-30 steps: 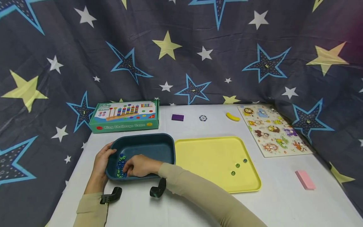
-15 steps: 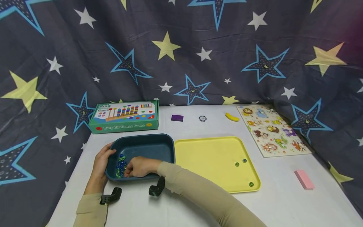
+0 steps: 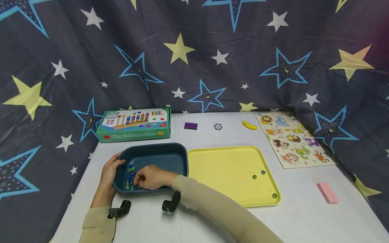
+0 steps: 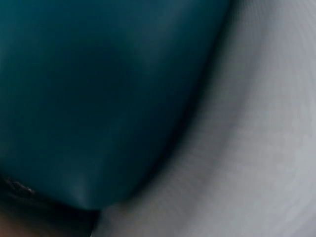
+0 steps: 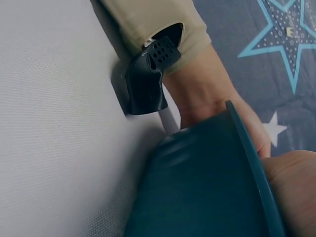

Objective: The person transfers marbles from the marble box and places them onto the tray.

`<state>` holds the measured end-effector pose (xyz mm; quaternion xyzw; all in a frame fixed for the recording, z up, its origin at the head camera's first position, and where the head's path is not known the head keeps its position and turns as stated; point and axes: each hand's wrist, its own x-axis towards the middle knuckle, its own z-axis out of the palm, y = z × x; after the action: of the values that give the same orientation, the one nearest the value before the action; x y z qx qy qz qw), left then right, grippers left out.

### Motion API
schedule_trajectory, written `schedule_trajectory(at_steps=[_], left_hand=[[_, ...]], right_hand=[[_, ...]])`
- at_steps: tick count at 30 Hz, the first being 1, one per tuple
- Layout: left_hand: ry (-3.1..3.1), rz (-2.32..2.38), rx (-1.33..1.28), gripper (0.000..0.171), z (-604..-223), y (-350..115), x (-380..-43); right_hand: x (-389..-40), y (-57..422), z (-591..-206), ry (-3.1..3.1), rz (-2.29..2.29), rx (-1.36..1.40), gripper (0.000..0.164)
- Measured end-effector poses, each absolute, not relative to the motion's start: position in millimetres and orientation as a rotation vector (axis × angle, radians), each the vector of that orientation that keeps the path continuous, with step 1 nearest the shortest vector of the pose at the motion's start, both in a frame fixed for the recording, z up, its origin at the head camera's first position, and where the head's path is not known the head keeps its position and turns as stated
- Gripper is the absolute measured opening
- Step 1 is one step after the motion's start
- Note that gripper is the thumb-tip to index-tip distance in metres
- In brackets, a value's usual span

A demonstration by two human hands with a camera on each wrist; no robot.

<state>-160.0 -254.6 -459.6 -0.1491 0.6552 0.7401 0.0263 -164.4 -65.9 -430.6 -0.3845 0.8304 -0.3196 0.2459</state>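
Clock set on the head view, 12 away from the person. Right hand (image 3: 153, 177): inside the tub (image 3: 165, 160), fingers bent down, tips by the 3 o'clock edge of the marbles (image 3: 130, 178). Whether it pinches one, cannot tell: tips hidden, and the tub's wall blocks the right-wrist view. Marbles, blue and green, lie at 9 from that hand, bunched on the floor along the tub's 9 o'clock end. Bunch is narrow, long axis roughly 12–6; right hand stands at its flank, not end-on. Left hand (image 3: 109, 172): past them at 9, grips that end, thumb over the rim. Close too, but wall between; judge the right hand nearer. Left-wrist view: mostly blurred wall. Tub's own long axis 9–3. Tray (image 3: 212, 175) at 3, just beside the tub. On it, well apart from the bunch: green marble (image 3: 254, 177), blue marble (image 3: 263, 172) at its 2, third marble (image 3: 275, 195) in the tray's 4 o'clock corner. Box (image 3: 136, 136) at 11 from the right hand, beyond the tub.
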Motion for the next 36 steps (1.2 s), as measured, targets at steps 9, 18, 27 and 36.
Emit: schedule_trajectory(at_steps=[9,18,27,36], left_hand=[[2.061,2.284,-0.412,0.039,-460,-253,-161],[2.038,2.301,-0.42,0.038,-460,-255,-161],[2.052,2.281,-0.459,0.039,-460,-253,-162],[2.034,2.259,-0.479,0.04,-462,-256,-162]], right_hand=[[-156,-35,-428,2.462,-1.09,-1.157,0.011],[-154,5,-423,2.478,-1.374,-1.082,0.01],[-160,43,-420,2.579,-1.516,-0.965,0.017],[-181,74,-425,2.687,-1.645,-0.702,0.016]])
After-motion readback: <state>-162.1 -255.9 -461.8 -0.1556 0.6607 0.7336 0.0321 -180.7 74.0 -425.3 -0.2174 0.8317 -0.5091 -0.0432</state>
